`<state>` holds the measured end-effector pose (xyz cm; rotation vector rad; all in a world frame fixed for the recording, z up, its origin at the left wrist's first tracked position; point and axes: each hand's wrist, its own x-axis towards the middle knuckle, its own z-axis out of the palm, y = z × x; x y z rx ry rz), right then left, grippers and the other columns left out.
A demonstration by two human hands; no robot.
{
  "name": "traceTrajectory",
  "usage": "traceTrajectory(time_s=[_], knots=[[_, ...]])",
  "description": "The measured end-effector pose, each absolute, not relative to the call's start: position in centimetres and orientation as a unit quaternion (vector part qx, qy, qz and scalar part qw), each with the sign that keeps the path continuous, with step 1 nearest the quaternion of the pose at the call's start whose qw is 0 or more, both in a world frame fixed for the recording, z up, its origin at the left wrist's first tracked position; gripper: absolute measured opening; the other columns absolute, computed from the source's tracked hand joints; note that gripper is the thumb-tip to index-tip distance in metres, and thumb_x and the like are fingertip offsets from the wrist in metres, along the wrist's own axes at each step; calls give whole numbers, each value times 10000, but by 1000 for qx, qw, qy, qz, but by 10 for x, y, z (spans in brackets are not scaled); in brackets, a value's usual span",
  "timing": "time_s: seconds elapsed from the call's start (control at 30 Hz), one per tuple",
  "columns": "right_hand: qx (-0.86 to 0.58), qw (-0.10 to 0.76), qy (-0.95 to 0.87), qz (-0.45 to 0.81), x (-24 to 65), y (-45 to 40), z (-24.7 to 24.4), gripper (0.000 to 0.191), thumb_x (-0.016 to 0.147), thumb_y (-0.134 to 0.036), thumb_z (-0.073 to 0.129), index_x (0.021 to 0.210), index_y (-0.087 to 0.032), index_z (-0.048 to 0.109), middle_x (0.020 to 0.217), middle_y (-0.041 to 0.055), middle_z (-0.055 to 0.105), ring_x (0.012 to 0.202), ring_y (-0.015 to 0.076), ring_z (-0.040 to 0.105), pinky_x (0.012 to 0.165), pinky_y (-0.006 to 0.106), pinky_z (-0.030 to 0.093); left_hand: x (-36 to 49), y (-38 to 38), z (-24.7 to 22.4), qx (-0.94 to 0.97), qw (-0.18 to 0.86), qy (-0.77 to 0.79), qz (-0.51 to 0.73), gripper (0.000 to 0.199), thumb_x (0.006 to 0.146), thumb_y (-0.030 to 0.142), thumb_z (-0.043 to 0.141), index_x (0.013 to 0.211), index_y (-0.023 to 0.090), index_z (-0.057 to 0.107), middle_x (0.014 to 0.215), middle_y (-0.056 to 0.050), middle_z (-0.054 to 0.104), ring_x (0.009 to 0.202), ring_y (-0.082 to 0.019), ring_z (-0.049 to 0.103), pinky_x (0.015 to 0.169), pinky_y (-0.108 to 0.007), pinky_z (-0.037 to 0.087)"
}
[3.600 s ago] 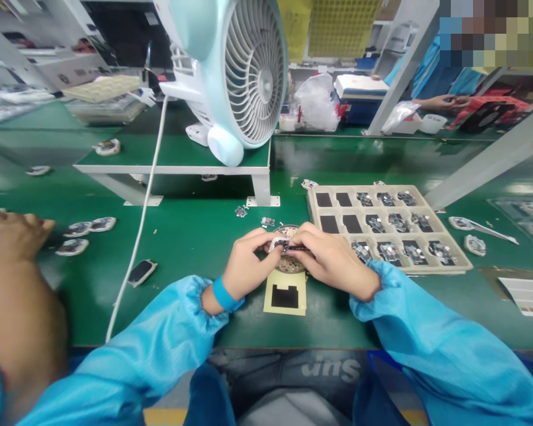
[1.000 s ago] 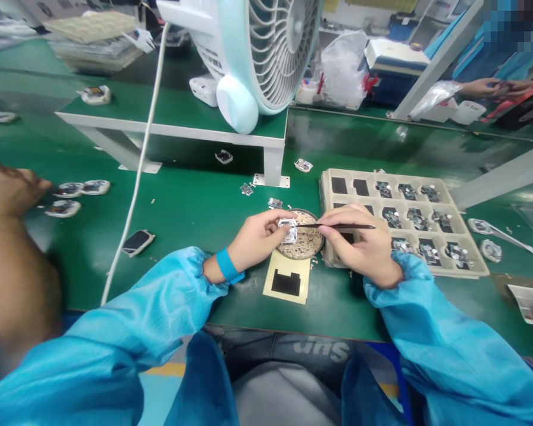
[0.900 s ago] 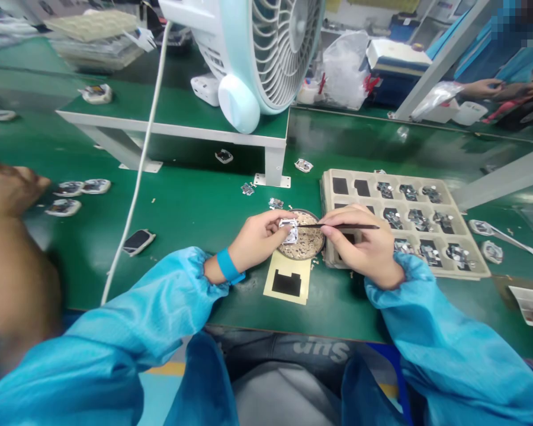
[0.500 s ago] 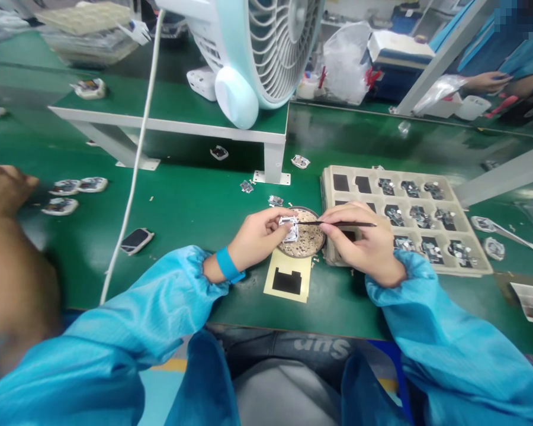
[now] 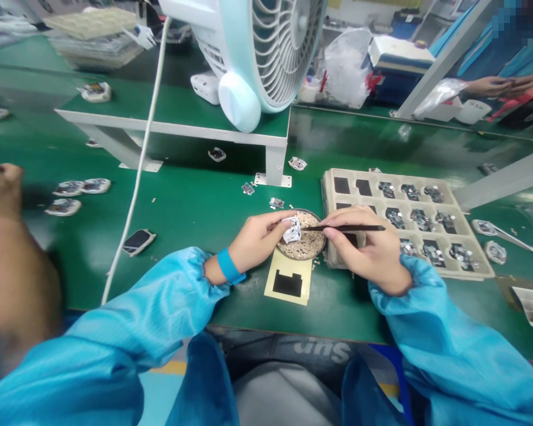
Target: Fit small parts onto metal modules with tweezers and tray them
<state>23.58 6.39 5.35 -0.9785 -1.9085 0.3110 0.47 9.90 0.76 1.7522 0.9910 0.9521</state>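
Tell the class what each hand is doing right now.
Left hand: closed, pinching a small white part.
Right hand: closed, holding dark tweezers over the round dish.

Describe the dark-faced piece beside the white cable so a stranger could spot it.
Find the pale-blue fan, then follow the white cable down the green bench. Right of its lower stretch lies the dark-faced piece. Its smooth dark face sets it apart from the three pieces left of the cable.
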Motion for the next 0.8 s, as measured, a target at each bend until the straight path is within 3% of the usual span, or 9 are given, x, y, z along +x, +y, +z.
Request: traceTrajectory(time_s=[0.23, 0.43, 0.8], knots=[[-406, 451, -781, 149, 235, 67, 47, 133, 886, -197, 732, 1003, -255, 713, 965, 53, 779, 921, 245, 725, 872, 453, 573, 2, 98, 10, 743, 389, 390, 379, 350, 1025, 353, 541, 1309, 234, 707, 1312, -34, 720, 1202, -231, 684, 1087, -375, 513], [-430, 470, -725, 263, 240, 72, 49, 25, 915, -239, 712, 939, -234, 712, 955, 47, 775, 936, 223, 739, 889, 416, 603, -1, 100, 12, 752, 345, 402, 393, 331, 1011, 365, 567, 1259, 225, 735, 1268, -48, 741, 1165, -239, 703, 1064, -391, 535], [-431, 460, -748, 208, 239, 71, 48, 69, 911, -244, 725, 980, -239, 724, 993, 49, 776, 969, 228, 728, 927, 445, 590, -2, 101, 13, 752, 327, 409, 401, 324, 1005, 363, 583, 1259, 236, 739, 1278, -50, 735, 1180, -239, 698, 1076, -394, 532]])
